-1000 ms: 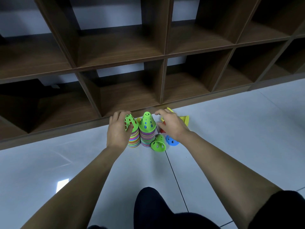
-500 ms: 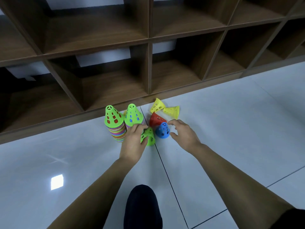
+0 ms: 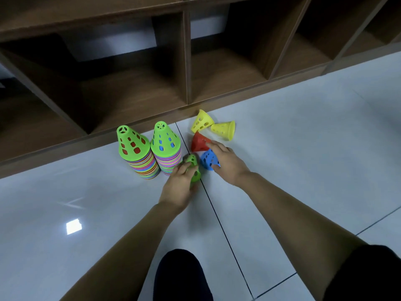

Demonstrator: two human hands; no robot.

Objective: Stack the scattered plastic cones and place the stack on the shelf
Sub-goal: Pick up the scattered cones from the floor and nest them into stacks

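Pale glossy floor tiles [image 3: 303, 148] run up to a dark wooden shelf unit [image 3: 186, 61] of open cubbies, and a dark grout line [image 3: 221, 224] passes between the two forearms towards the cones. The left hand [image 3: 180, 187] has its fingers curled round a loose green cone [image 3: 193, 168], which lies on its side with the narrow end pointing away from the person. Just beyond this hand's knuckles and to its left stand two upright stacks of many-coloured cones. The nearer stack [image 3: 167, 151] is almost touching the fingertips, and the farther stack [image 3: 138, 157] is pressed against its left side. Both are capped by perforated green cones. The right hand [image 3: 227, 164] lies over a blue cone [image 3: 207, 159] set just to the right of the green one, with the thumb at its lower rim and the fingers spread across its top. Whether it actually grips the cone cannot be told. Its forefinger reaches forward onto a red cone [image 3: 198, 141] that lies tipped over just ahead of the blue one. Farther out past the right fingertips, close to the shelf's base, two yellow cones lie on their sides beside each other, one [image 3: 201, 121] to the left and one [image 3: 224, 129] to the right. Behind both wrists, a dark-clothed knee [image 3: 180, 276] sits at the bottom edge. Well to the left of the left forearm, a bright square of reflected light [image 3: 73, 226] shows on the tiles.
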